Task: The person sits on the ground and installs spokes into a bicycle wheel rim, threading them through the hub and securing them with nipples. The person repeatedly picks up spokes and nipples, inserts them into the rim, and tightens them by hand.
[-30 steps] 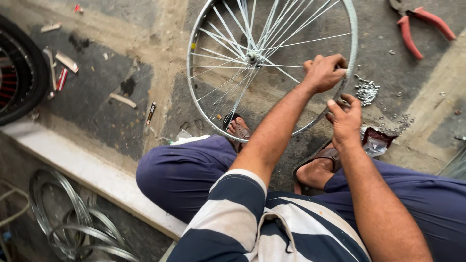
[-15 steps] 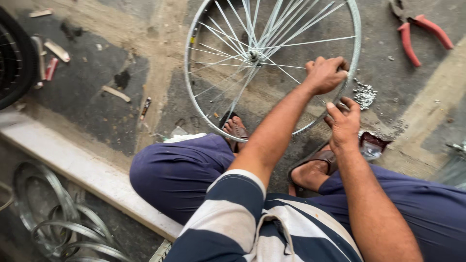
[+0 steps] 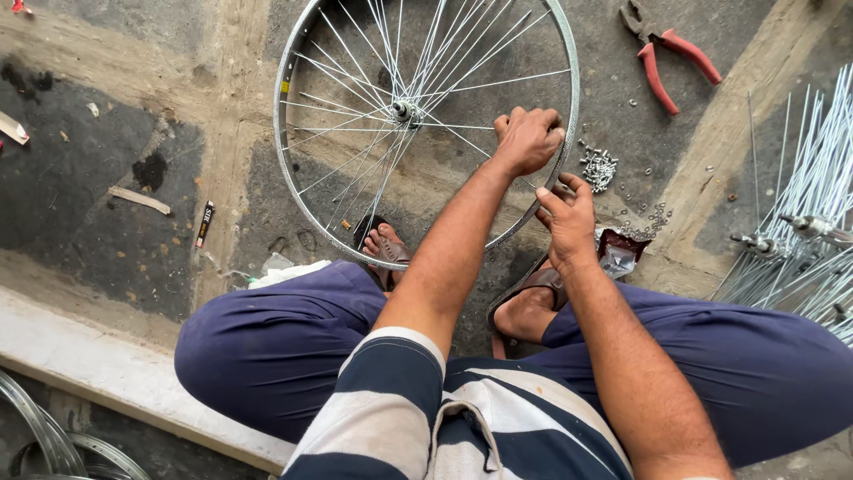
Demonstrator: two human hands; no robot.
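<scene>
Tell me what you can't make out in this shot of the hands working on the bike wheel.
Head view only:
- What the left hand pinches at the wheel rim: hidden by its curled fingers.
- Right hand fingertips: whether they hold anything is too small to tell.
- Wheel top: cut off by the frame's upper edge.
- Loose spokes: cut off by the right edge.

View swung right: spoke bundles [image 3: 804, 227] now in sight beyond right hand [image 3: 569, 218], dark tyre far left of hands gone from frame. Left hand [image 3: 529, 138] shifted slightly along wheel rim [image 3: 289, 178], fist closed tighter. Right hand fingers more spread, just under rim.
</scene>
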